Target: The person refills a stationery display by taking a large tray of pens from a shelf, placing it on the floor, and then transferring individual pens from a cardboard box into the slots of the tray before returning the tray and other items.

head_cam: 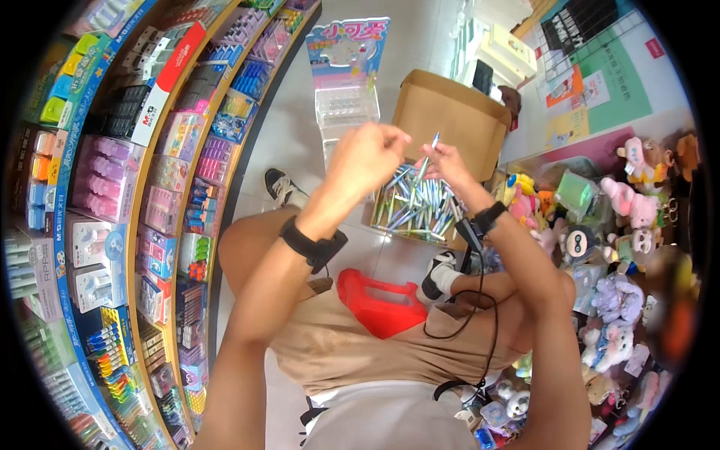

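My right hand (447, 166) holds a pen (429, 154) between thumb and fingers, its blue tip pointing up and away from me. Below it lies an open cardboard box (455, 115) with a heap of loose pens (422, 199) inside. To the left, my left hand (368, 152) is raised with its fingers curled together. Whether anything small sits in those fingers is hidden from this angle. Behind the left hand stands a clear plastic display rack (346, 107) with a printed header card (349, 50); its lower part is partly covered by my hand.
Stocked stationery shelves (146, 129) curve along my left side. Plush toys (610, 292) crowd the right. A red plastic item (382, 304) rests at my lap, and a black cable (495, 315) loops by my right forearm. White boxes (506, 50) stand beyond the cardboard lid.
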Motion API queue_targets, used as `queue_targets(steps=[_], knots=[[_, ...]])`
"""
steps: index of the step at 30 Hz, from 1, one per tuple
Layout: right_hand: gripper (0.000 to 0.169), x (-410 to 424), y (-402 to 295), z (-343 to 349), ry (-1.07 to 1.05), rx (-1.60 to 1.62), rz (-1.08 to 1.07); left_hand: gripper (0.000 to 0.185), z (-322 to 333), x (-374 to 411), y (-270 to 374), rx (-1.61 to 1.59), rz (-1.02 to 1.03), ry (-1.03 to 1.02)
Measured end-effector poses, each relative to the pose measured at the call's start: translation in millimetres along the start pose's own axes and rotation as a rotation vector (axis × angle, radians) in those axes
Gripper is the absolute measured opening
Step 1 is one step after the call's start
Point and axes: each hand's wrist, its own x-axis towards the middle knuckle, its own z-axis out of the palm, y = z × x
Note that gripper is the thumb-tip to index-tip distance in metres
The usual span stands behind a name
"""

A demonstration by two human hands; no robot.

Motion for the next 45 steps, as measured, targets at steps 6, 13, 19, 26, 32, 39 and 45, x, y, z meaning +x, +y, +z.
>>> queue_targets(steps=[6, 13, 19, 26, 32, 39, 45], knots=[[0.030, -124.5, -112.5, 2.0, -0.255, -0.220, -0.135, 0.038, 17.4, -29.1, 45.0, -0.295, 0.089, -0.047], [0.029, -165.0, -100.3, -9.1, -0.281, -0.246, -0.266, 0.018, 33.9, -24.1, 45.9, -0.598, 0.106, -0.236], [0.033, -171.2, -96.7, -12.3, -0.324, 0.101, -0.189, 0.025, 16.3, -19.6, 47.5, -0.677, 0.050, -0.256], [0.031, -174.6, -90.4, 0.4, -0.303, 0.344, -0.067, 0.034, 22.5, -16.1, 52.9, -0.682, 0.076, -0.207], [0.032, -173.6, -90.7, 3.9, -0.211, 0.405, -0.137, 0.036, 33.0, -21.0, 56.7, -0.725, 0.126, -0.243], [0.038, -173.0, -91.9, 13.1, -0.143, 0.304, -0.220, 0.045, 31.9, -22.0, 58.2, -0.725, 0.158, -0.193], [0.031, -173.8, -97.4, 23.8, -0.106, 0.348, -0.279, 0.044, 26.5, -18.8, 55.1, -0.810, 0.070, -0.114]])
